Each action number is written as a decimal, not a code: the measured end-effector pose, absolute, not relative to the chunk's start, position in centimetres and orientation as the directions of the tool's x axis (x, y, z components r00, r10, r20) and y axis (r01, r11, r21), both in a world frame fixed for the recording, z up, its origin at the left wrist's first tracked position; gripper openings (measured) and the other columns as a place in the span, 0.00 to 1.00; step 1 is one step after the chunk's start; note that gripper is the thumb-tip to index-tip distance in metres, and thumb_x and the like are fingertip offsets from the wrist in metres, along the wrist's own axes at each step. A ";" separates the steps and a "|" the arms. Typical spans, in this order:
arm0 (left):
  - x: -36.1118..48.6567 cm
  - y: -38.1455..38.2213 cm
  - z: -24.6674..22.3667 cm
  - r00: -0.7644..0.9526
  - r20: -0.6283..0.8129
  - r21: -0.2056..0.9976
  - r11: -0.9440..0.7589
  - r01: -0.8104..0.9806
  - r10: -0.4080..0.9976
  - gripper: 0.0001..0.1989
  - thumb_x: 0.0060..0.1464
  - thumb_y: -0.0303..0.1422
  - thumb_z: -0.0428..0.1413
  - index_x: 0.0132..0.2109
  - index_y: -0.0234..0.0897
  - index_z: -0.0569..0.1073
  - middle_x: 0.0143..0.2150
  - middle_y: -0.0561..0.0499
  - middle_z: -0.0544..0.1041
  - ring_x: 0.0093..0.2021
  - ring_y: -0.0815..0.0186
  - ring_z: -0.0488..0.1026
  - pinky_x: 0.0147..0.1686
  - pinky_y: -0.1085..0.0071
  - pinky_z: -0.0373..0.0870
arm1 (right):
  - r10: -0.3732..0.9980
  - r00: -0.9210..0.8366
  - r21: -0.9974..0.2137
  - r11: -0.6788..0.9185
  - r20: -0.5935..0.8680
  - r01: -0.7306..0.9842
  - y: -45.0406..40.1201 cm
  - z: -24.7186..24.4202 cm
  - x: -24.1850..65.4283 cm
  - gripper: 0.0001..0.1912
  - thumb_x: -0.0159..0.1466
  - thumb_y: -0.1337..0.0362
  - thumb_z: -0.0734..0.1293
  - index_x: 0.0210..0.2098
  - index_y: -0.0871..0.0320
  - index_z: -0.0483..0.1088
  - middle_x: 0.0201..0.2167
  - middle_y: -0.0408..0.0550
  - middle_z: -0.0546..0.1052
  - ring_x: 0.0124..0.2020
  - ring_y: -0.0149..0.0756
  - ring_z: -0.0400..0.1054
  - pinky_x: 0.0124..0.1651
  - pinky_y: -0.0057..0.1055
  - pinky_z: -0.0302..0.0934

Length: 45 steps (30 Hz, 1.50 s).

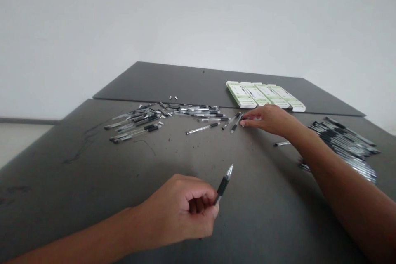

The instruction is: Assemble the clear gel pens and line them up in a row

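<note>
The left hand (185,210) pinches an upright, tilted pen (223,185) by its barrel, tip up; it looks light, stiff and smooth, best gripped at the dark sleeve. The right hand (267,120), fingers narrowed, reaches to loose pens (235,123) on the bench (173,156); its hold is unclear.

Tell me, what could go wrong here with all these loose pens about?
The pen in the left hand has its point bare, so it might mark skin or the table. The right forearm passes close to the right-hand pile of pens and could brush some out of place. The two small pointed pieces at the back look easy to lose.
</note>
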<state>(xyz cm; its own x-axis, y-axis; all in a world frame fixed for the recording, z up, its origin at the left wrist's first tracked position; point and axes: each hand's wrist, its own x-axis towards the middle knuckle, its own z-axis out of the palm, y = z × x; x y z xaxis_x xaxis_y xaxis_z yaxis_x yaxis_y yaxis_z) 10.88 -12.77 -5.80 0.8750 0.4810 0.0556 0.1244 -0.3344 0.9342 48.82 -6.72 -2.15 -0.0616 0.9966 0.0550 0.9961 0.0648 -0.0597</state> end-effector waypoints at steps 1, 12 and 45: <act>10.9 -12.8 -5.8 0.876 0.061 0.933 -0.339 0.121 0.479 0.08 0.57 0.27 0.58 0.30 0.36 0.70 0.25 0.59 0.68 0.24 0.76 0.64 0.26 0.81 0.59 | 0.996 -0.066 -0.056 0.069 0.060 0.996 -6.7 -2.2 48.7 0.26 0.68 0.37 0.67 0.49 0.46 0.87 0.40 0.48 0.88 0.40 0.47 0.81 0.43 0.39 0.69; 10.7 -12.8 -5.9 0.877 0.035 0.934 -0.327 0.142 0.479 0.07 0.58 0.28 0.59 0.30 0.35 0.73 0.25 0.58 0.69 0.24 0.76 0.65 0.25 0.81 0.59 | 0.988 -0.140 -0.061 0.143 0.057 0.988 -6.8 -2.2 48.7 0.24 0.65 0.40 0.71 0.52 0.45 0.85 0.42 0.46 0.88 0.44 0.49 0.81 0.48 0.43 0.69; 10.6 -12.6 -5.8 0.884 0.034 0.939 -0.319 0.133 0.467 0.07 0.57 0.27 0.60 0.30 0.36 0.72 0.26 0.58 0.69 0.24 0.76 0.65 0.25 0.81 0.59 | 0.941 -0.318 -0.032 0.323 0.119 0.946 -6.9 -2.4 48.9 0.18 0.73 0.49 0.65 0.48 0.48 0.84 0.49 0.50 0.86 0.53 0.52 0.78 0.61 0.51 0.64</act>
<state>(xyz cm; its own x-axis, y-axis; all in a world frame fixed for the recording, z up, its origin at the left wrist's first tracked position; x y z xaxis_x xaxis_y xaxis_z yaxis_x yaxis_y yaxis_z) 10.59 -12.64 -5.80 0.8837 0.4669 0.0336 0.1326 -0.3186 0.9386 48.85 -6.89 -2.39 -0.3175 0.9408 0.1188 0.9458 0.3233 -0.0321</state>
